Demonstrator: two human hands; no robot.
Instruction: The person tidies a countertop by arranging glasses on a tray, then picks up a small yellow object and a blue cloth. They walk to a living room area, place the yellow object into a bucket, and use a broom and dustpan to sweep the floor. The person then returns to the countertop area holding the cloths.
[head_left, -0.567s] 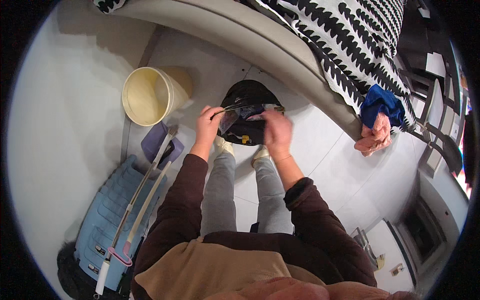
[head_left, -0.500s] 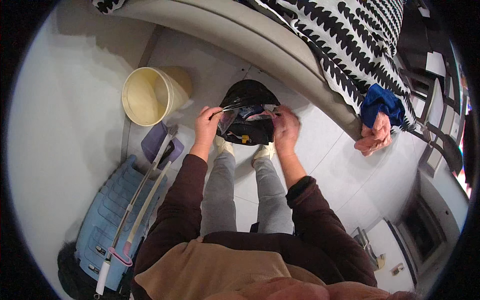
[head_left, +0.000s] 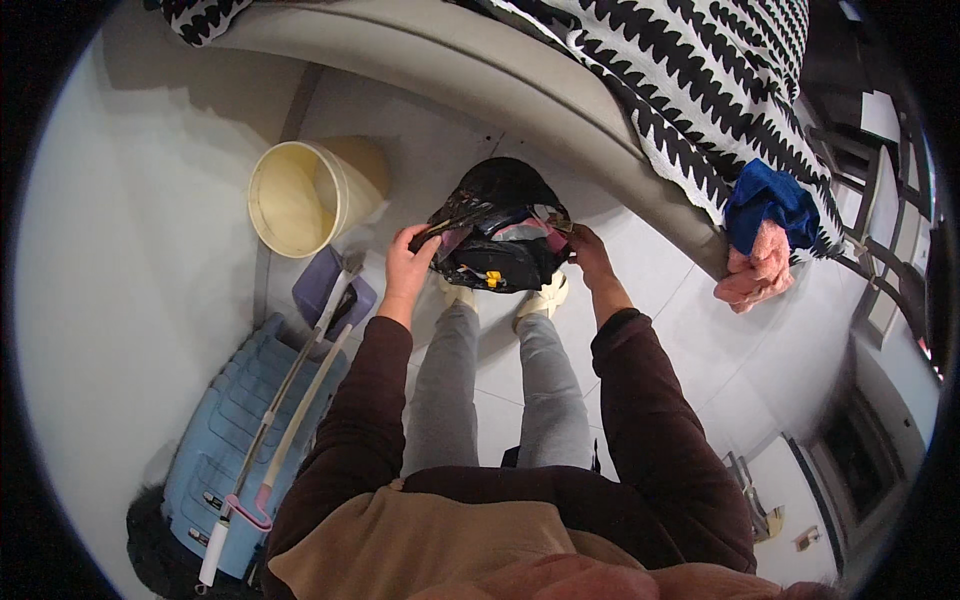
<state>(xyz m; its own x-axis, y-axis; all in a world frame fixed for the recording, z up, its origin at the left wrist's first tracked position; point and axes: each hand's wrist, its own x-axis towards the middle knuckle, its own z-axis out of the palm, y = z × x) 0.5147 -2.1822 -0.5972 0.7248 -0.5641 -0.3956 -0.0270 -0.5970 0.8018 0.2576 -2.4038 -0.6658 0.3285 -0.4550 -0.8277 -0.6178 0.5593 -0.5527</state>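
Note:
A black plastic bag full of mixed rubbish hangs open in front of me, above my feet. My left hand grips the bag's left rim. At the right rim, my right hand grips the other side, stretching the mouth wide. Pink, white and yellow scraps show inside the bag.
A cream bucket stands on the floor at the left, by a purple dustpan. A light blue crate with long-handled tools lies lower left. A bed with a black-and-white cover runs across the top; blue and pink cloths hang off it.
My right hand has moved from over the bag's middle out to its right rim, pulling the mouth open wider. The left hand keeps its hold.

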